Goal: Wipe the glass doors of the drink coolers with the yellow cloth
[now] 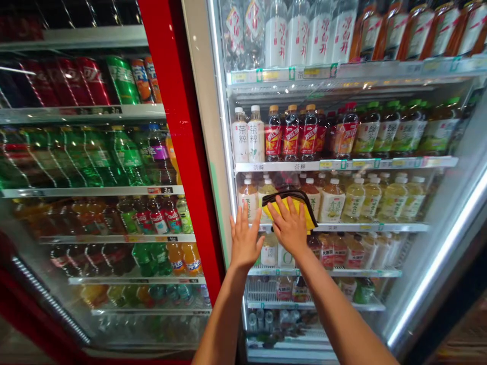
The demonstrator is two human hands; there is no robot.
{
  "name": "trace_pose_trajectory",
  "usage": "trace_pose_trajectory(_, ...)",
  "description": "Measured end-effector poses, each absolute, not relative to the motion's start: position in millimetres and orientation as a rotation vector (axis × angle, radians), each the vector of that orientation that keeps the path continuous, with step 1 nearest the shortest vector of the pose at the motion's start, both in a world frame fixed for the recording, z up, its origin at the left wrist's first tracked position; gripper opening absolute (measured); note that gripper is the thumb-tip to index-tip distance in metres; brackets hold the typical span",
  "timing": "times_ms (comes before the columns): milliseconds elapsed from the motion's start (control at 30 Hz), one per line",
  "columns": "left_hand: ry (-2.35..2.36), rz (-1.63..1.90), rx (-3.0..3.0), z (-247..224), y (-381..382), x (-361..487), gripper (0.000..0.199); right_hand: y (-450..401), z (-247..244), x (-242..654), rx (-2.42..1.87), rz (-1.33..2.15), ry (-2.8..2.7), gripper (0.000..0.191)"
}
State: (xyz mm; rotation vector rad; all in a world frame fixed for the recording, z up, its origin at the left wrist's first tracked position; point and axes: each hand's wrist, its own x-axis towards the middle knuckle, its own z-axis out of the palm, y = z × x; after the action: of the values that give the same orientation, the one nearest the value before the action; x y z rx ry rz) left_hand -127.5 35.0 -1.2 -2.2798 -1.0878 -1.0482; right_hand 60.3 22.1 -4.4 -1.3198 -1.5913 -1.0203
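Note:
My left hand (245, 238) lies flat with fingers spread against the glass door of the right-hand drinks fridge, near its left edge. Just to its right, my right hand (289, 225) holds a folded yellow cleaning cloth (311, 214) with a dark edge pressed to the same glass. The fingers of that hand are stretched out over the cloth, which sticks out above and to the right of them. Behind the glass, bottles of pale tea (333, 203) stand on a shelf, partly hidden by the hands and cloth.
A second fridge with a red frame (177, 101) stands at the left, holding cans (124, 80) and green soda bottles (127, 157). Upper shelves of the right fridge carry white-labelled water bottles (276, 35) and red-labelled tea bottles (291, 134). A bright light strip (437, 263) runs down the right side.

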Motion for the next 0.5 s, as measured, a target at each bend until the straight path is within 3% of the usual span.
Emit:
trace_pose_trajectory(167,-1.105,-1.031,-2.264,-0.3,38.4,-150.2,0.091,28.8,3.3,84.9,-1.262,-1.155,-1.403,0.055)
trace_pose_trajectory(333,-1.101,-1.013,-2.267,2.1,40.9,-164.4,0.091,56.3,37.9,30.6,-1.297,-1.087,-1.256,0.062)
trace_pose_trajectory(500,-1.113,-0.96,-2.272,-6.7,42.3,-176.4,0.09,41.4,8.9,16.0,-1.175,-1.132,-1.569,0.055)
